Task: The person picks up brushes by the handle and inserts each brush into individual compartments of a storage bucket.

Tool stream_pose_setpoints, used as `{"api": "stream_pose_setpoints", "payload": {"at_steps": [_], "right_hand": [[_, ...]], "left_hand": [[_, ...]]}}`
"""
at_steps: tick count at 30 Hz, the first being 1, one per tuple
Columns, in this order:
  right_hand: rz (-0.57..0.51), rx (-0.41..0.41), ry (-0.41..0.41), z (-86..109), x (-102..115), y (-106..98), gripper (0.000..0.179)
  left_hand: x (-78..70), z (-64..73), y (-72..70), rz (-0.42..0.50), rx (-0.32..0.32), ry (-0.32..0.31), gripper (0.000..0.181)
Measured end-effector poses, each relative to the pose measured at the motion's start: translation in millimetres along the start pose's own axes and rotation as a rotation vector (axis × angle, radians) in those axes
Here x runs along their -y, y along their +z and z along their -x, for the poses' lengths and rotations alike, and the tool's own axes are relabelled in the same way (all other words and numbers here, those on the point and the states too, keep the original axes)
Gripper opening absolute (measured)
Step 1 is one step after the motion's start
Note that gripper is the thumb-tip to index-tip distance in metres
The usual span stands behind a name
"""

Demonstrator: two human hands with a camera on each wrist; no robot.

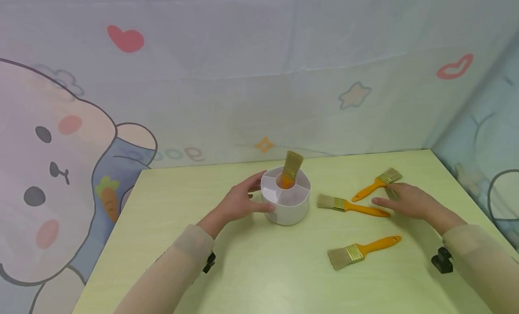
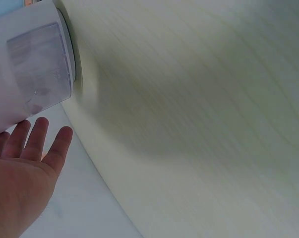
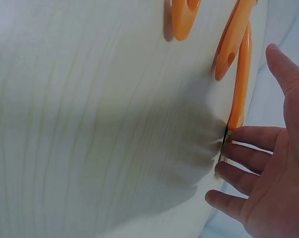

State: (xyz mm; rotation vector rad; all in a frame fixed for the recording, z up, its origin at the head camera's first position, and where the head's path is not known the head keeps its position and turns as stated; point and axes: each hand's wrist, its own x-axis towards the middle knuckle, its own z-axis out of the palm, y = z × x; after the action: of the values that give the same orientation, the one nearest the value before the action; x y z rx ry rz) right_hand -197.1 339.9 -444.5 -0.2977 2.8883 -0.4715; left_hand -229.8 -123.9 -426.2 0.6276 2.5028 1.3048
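A white round divided organizer (image 1: pixel 285 215) stands on the table, a paintbrush (image 1: pixel 293 163) upright in its middle hole, bristles up. My left hand (image 1: pixel 239 201) holds the organizer's left side, thumb at the front and fingers toward the back. In the left wrist view, the fingertips meet the edge of its clear panel (image 2: pixel 40 64). My right hand (image 1: pixel 409 201) hovers at the far right paintbrush (image 1: pixel 379 183), fingers extended by its ferrule and bristles, thumb apart. Another paintbrush (image 1: pixel 348 206) lies just left of that hand, its handle end near the thumb.
A third loose paintbrush (image 1: pixel 365 252) lies nearer the front, bristles pointing left. The pale wooden table (image 1: pixel 259 273) ends at a cartoon-printed cloth (image 1: pixel 227 102) behind it. More printed cloth (image 1: pixel 486 147) hangs along the right side.
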Motion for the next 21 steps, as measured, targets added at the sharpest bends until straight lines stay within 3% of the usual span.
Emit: {"api": "stream_pose_setpoints", "payload": {"at_steps": [11,21], "right_hand": [[-0.006,-0.007,0.04,-7.7,1,1,0.096],[0.051,-0.05,0.075,-17.8,-3,6,0.105]], "left_hand": [[0.9,-0.7,0.4,-0.013,-0.005,-0.009,0.091],[0.7,-2.0,1.5,-0.016,-0.007,-0.024,0.092]]}}
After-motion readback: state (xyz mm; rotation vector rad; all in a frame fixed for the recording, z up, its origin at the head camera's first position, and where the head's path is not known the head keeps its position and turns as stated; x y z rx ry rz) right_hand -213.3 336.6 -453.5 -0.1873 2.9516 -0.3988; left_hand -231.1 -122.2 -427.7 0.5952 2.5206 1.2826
